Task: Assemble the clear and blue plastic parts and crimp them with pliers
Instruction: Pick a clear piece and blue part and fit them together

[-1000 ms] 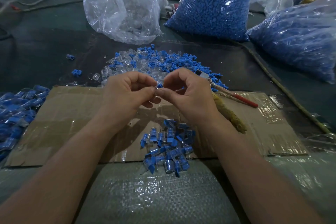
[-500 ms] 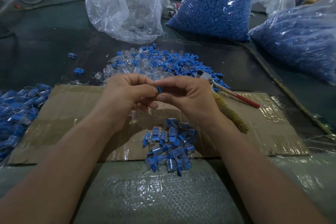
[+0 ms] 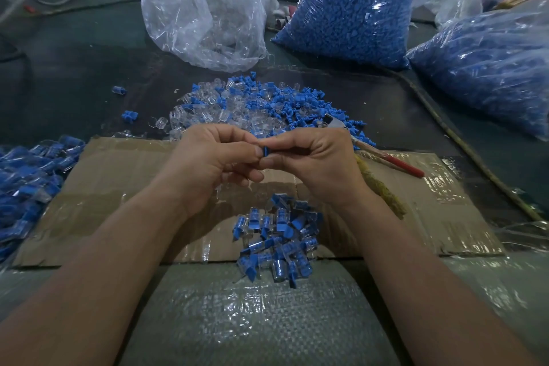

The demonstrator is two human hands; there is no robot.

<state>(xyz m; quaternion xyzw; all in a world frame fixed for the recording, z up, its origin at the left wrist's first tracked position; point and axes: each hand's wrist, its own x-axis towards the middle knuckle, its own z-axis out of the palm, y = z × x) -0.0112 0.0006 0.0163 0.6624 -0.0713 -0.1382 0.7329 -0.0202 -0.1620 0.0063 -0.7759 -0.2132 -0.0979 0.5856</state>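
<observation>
Pinching blue part [image 3: 265, 151] between left hand [image 3: 214, 163] and right hand [image 3: 315, 163], above cardboard [image 3: 118, 187]

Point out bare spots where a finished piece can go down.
Bare cardboard left of the left hand, bordered by the blue heap; also its right corner, nearer than the pliers. Crowded: the small pile between the forearms and the mixed parts beyond.

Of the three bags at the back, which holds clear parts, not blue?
The leftmost bag: its contents look clear, while the middle bag and the right bag look solid blue.
</observation>
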